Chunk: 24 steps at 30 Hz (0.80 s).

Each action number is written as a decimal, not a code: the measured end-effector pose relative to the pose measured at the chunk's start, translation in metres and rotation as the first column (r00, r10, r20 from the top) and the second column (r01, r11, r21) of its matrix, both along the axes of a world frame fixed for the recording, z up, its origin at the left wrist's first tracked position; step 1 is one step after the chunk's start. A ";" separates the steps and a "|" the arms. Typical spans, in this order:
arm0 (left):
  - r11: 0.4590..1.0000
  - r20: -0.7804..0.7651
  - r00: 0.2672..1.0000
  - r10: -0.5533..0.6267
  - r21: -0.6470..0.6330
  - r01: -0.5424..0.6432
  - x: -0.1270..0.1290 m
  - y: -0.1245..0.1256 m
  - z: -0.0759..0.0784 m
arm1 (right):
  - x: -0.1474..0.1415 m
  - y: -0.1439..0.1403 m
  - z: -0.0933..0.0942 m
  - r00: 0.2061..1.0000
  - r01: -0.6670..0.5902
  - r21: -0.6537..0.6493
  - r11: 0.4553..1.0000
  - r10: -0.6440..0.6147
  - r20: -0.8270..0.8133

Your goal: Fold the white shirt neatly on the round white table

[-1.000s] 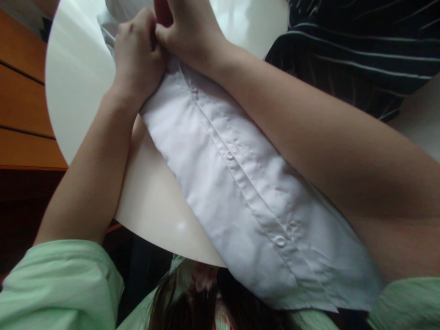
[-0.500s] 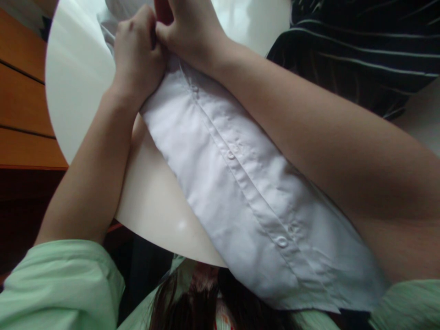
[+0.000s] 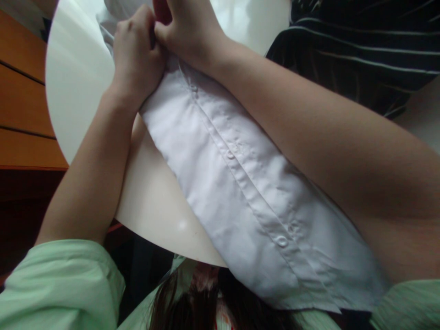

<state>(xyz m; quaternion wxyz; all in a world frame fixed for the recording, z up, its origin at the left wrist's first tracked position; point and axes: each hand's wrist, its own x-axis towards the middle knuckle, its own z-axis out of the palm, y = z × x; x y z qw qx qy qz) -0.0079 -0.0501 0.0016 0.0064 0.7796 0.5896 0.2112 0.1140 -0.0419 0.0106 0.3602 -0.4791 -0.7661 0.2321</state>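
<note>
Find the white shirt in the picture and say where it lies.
In the head view the shirt runs diagonally from top centre to lower right across the round white table, its upper end pinched by both hands, left and right.

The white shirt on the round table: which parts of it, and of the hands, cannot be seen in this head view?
- white shirt: its right side lies under the right forearm; its top runs past the upper edge.
- left hand and right hand: fingertips hidden in the pinched cloth; what they grip is unclear.
- round table: its far part is cut off.
</note>
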 end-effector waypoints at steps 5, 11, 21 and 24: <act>0.997 0.026 0.998 -0.060 0.042 0.059 -0.004 0.005 -0.003 | 0.000 -0.008 0.008 0.980 0.023 -0.061 0.998 -0.011 0.198; 1.000 -0.017 1.000 -0.011 0.016 0.011 -0.002 0.001 0.000 | 0.001 -0.011 0.009 0.983 0.025 -0.058 0.998 -0.014 0.181; 0.999 0.033 0.999 -0.039 0.014 0.039 -0.003 0.001 -0.001 | 0.003 -0.008 0.005 0.982 -0.007 -0.037 0.999 0.014 0.186; 1.000 0.026 1.000 -0.014 0.006 0.014 -0.002 -0.001 0.000 | 0.002 -0.006 0.001 0.993 -0.062 -0.055 0.997 0.056 -0.107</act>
